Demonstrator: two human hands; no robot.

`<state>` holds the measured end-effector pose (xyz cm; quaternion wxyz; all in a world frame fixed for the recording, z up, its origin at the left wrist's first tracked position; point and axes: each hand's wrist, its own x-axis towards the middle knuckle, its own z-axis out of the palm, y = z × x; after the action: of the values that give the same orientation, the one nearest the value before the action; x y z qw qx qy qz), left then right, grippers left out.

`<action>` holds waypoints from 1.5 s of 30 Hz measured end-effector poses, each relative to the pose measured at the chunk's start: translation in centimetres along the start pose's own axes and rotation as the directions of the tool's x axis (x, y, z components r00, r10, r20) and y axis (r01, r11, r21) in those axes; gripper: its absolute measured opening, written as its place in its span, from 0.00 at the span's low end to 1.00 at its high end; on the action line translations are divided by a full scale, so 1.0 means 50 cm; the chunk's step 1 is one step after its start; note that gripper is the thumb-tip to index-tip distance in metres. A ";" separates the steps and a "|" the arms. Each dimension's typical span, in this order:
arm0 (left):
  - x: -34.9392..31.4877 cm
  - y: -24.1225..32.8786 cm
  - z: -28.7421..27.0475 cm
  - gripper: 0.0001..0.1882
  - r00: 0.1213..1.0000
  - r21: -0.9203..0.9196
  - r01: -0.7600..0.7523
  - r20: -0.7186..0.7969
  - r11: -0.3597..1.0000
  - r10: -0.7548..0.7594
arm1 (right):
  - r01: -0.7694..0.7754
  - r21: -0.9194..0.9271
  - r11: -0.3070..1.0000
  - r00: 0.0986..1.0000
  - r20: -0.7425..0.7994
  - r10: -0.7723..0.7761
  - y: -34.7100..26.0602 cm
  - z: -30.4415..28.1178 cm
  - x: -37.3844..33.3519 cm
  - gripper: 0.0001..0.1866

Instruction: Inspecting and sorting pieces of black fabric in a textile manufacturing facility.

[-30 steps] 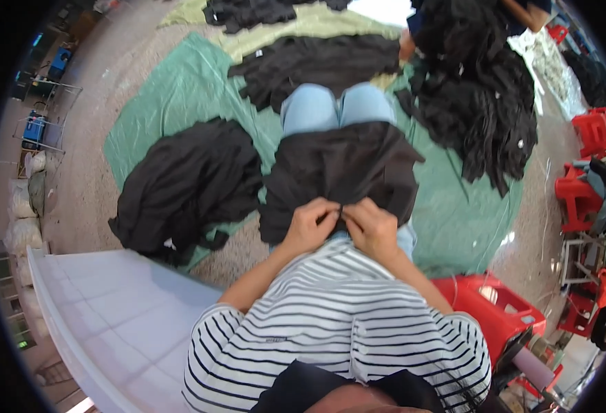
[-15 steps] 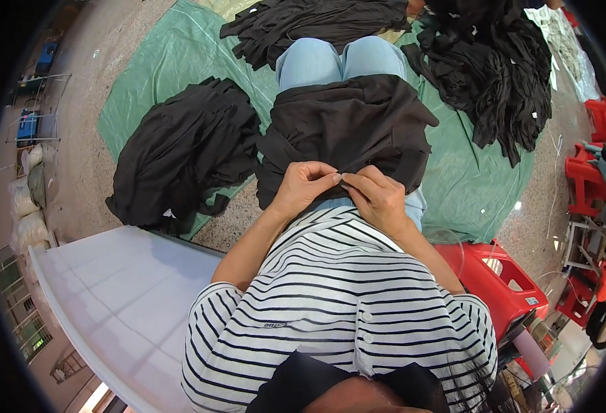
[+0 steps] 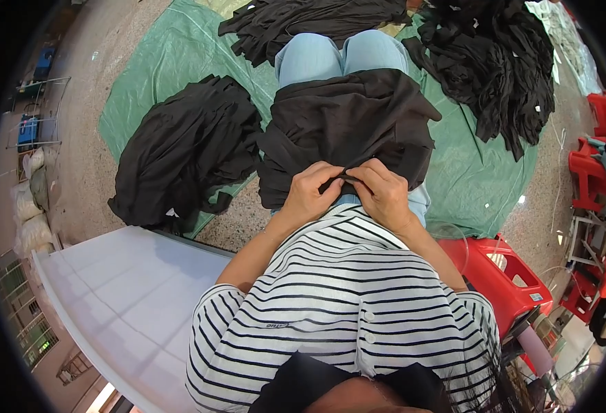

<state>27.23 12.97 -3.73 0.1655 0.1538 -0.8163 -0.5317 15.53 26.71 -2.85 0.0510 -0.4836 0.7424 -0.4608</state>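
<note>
A piece of black cloth (image 3: 351, 120), probably a garment, lies bunched across my lap over light blue jeans (image 3: 310, 58). My left hand (image 3: 313, 189) pinches the cloth's near edge between thumb and fingers. Close beside it, my right hand (image 3: 382, 189) grips the same edge, the fingertips of both hands almost meeting. A small fold of the cloth shows between them. Whether anything smaller sits in the fingertips is hidden.
Black cloth heaps lie at left (image 3: 186, 148), far middle (image 3: 310, 24) and far right (image 3: 488, 69) on a green sheet (image 3: 454, 199). A white table (image 3: 131, 289) stands near left. Beside me at right is a red plastic stool (image 3: 502, 275); more red stools (image 3: 588, 175) stand farther right.
Both hands have closed further over the cloth's edge, fingers curling and folding it between them. The view has shifted slightly. The heaps lie as before.
</note>
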 end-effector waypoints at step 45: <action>0.009 0.005 0.004 0.04 0.988 -0.246 0.152 0.027 0.957 -0.150 | -0.628 0.615 0.476 0.727 0.246 0.641 0.011 0.025 -0.008 0.07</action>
<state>26.73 13.06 -3.53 0.1391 0.1915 -0.7302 -0.6410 16.04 26.29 -4.15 0.3787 -0.1191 0.6535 -0.6444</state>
